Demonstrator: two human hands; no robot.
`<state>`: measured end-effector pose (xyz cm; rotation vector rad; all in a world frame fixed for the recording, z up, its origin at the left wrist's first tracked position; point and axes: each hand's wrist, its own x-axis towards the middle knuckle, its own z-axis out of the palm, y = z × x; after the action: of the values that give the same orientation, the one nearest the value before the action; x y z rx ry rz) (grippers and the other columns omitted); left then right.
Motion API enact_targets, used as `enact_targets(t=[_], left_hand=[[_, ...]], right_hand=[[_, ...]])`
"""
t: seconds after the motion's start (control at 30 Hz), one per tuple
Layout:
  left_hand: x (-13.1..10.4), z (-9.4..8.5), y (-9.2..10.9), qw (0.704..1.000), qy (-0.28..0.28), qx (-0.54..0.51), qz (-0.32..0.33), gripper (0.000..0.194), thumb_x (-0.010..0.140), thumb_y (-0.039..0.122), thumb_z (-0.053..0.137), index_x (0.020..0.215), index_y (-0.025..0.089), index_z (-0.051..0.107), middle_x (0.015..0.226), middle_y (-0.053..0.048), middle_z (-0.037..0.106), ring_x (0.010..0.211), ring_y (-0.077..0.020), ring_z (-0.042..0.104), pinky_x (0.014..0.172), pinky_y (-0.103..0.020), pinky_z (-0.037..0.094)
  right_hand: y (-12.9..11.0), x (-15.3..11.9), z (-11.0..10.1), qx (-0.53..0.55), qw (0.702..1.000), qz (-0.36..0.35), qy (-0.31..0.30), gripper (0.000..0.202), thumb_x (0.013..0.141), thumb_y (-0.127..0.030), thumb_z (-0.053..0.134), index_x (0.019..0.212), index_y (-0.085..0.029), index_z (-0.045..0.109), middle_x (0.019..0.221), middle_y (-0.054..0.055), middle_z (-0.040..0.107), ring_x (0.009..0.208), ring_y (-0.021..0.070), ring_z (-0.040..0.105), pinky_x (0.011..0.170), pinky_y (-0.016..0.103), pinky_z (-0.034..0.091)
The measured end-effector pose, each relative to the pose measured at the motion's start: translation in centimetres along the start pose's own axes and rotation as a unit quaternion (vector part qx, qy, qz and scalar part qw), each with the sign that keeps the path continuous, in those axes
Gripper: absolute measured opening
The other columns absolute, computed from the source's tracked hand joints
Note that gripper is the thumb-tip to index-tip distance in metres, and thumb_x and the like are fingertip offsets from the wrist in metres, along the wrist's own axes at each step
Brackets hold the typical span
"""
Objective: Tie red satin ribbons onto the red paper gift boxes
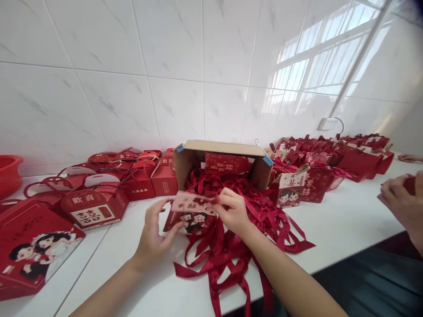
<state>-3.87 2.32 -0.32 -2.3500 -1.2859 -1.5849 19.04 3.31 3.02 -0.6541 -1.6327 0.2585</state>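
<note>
A small red and pink gift box point(191, 221) with two cartoon figures on its front is tilted above the white table. My left hand point(152, 241) grips it from the left side, thumb on the front. At the top right corner of the box, my right hand point(232, 212) pinches a short dark red ribbon end, partly hidden by the fingers. Below and behind my hands spreads a heap of red ribbons point(228, 268). It spills out of an open cardboard box point(218, 147) lying on its side, with a red printed piece inside.
Red gift boxes with handles point(95, 207) stand on the left, near a red plastic basin point(9, 176). Several ribbon-tied gift bags point(315, 185) line the wall on the right. At the right edge another person's hand point(401, 198) holds something red.
</note>
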Motion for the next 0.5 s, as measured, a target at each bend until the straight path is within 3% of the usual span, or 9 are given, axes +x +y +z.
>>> enact_targets(t=[0.1, 0.17, 0.23, 0.3, 0.37, 0.5], left_hand=[[0.2, -0.1, -0.1, 0.999, 0.034, 0.010, -0.024, 0.064, 0.081, 0.030, 0.060, 0.137, 0.024, 0.029, 0.131, -0.012, 0.042, 0.117, -0.0288, 0.044, 0.091, -0.044, 0.046], [0.1, -0.1, -0.2, 0.999, 0.022, 0.012, -0.028, 0.060, 0.083, 0.030, 0.058, 0.136, 0.024, 0.030, 0.129, -0.012, 0.043, 0.116, -0.0286, 0.044, 0.090, -0.045, 0.046], [0.0, 0.0, -0.1, 0.999, -0.006, 0.016, -0.033, 0.056, 0.084, 0.030, 0.057, 0.134, 0.024, 0.032, 0.127, -0.011, 0.044, 0.114, -0.0278, 0.046, 0.089, -0.044, 0.047], [-0.1, 0.1, 0.0, 0.998, -0.040, 0.021, -0.033, 0.053, 0.084, 0.031, 0.056, 0.132, 0.025, 0.034, 0.124, -0.011, 0.045, 0.111, -0.0270, 0.048, 0.088, -0.044, 0.048], [-0.2, 0.2, 0.1, 0.997, -0.073, 0.023, -0.026, 0.050, 0.085, 0.031, 0.055, 0.130, 0.025, 0.034, 0.122, -0.011, 0.046, 0.109, -0.0266, 0.049, 0.087, -0.043, 0.048], [-0.3, 0.5, -0.1, 0.995, -0.100, 0.022, -0.006, 0.048, 0.085, 0.031, 0.053, 0.129, 0.025, 0.035, 0.122, -0.011, 0.047, 0.112, -0.0271, 0.048, 0.087, -0.042, 0.048]], right_hand=[[-0.1, 1.0, -1.5, 0.079, 0.979, 0.067, 0.178, 0.032, 0.084, -0.031, 0.062, 0.054, -0.017, 0.057, 0.050, -0.003, 0.047, 0.045, 0.0083, 0.044, 0.045, 0.023, 0.038], [0.0, 2.1, -3.1, 0.151, 0.935, 0.099, 0.305, 0.031, 0.085, -0.036, 0.060, 0.060, -0.018, 0.056, 0.052, -0.005, 0.051, 0.044, 0.0079, 0.048, 0.047, 0.022, 0.044], [0.4, 3.2, -4.9, 0.203, 0.896, 0.095, 0.384, 0.022, 0.085, -0.038, 0.060, 0.074, -0.019, 0.059, 0.066, -0.003, 0.061, 0.057, 0.0098, 0.060, 0.060, 0.025, 0.054], [1.0, 3.9, -6.2, 0.230, 0.890, 0.077, 0.385, 0.018, 0.085, -0.037, 0.060, 0.093, -0.021, 0.061, 0.096, 0.002, 0.066, 0.087, 0.0137, 0.067, 0.084, 0.032, 0.055], [1.6, 4.2, -6.6, 0.247, 0.907, 0.077, 0.334, 0.028, 0.087, -0.037, 0.057, 0.111, -0.023, 0.058, 0.123, 0.006, 0.058, 0.111, 0.0170, 0.059, 0.099, 0.038, 0.047], [2.3, 3.6, -5.3, 0.295, 0.916, 0.123, 0.244, 0.041, 0.087, -0.037, 0.054, 0.126, -0.026, 0.051, 0.140, 0.008, 0.045, 0.120, 0.0203, 0.053, 0.103, 0.044, 0.043]])
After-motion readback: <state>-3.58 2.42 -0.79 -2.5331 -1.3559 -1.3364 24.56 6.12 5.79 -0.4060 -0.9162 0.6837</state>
